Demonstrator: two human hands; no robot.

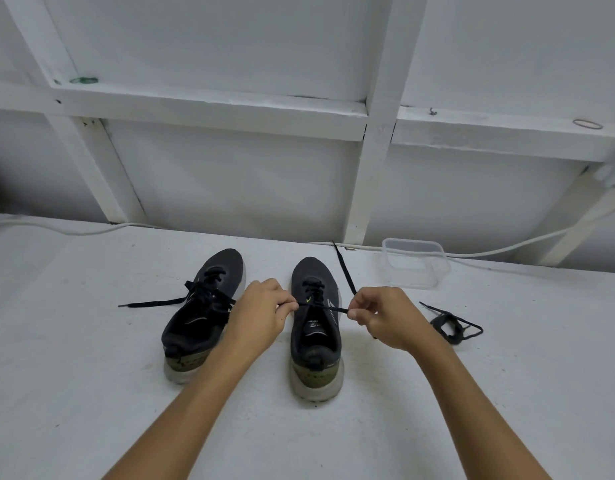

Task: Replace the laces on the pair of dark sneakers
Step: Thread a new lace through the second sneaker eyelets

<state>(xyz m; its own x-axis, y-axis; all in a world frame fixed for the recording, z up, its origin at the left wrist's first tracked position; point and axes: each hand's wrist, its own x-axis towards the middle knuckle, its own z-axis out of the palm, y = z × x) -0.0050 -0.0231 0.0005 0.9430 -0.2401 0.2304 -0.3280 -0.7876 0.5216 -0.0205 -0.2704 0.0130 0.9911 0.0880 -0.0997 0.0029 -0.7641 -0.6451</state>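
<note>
Left fingers: I pinch one end of the black lace (328, 308) between thumb and curled fingertips of my left hand (263, 311), at centre frame, just left of the right-hand sneaker's tongue.
Right fingers: my right hand (385, 315) pinches the other end of the same lace, fingers curled in, just right of that sneaker.
Lace between hands: it runs nearly taut across the top of the right-hand sneaker (316, 323), from one pinch to the other.
Loose tail: a further black strip (345, 271) lies on the surface, running from my right hand up toward the wall; whether it belongs to the same lace I cannot tell.
Right-hand sneaker: dark, toe pointing away from me, heel toward the bottom of the frame, laced through the lower eyelets.
Left-hand sneaker: the other dark sneaker (200, 313) stands just beside my left hand, toe away, its lace (153, 302) trailing out toward the left of the frame.
Spare lace: a bundled black lace (449, 325) lies on the surface right of my right hand, apart from it.
Container: a clear plastic tub (415, 265) sits right of centre, near the wall.
Surface: a white tabletop (91, 375) holds everything.
Background: a white cable (527, 242) runs along the foot of a white framed wall (230, 174).
</note>
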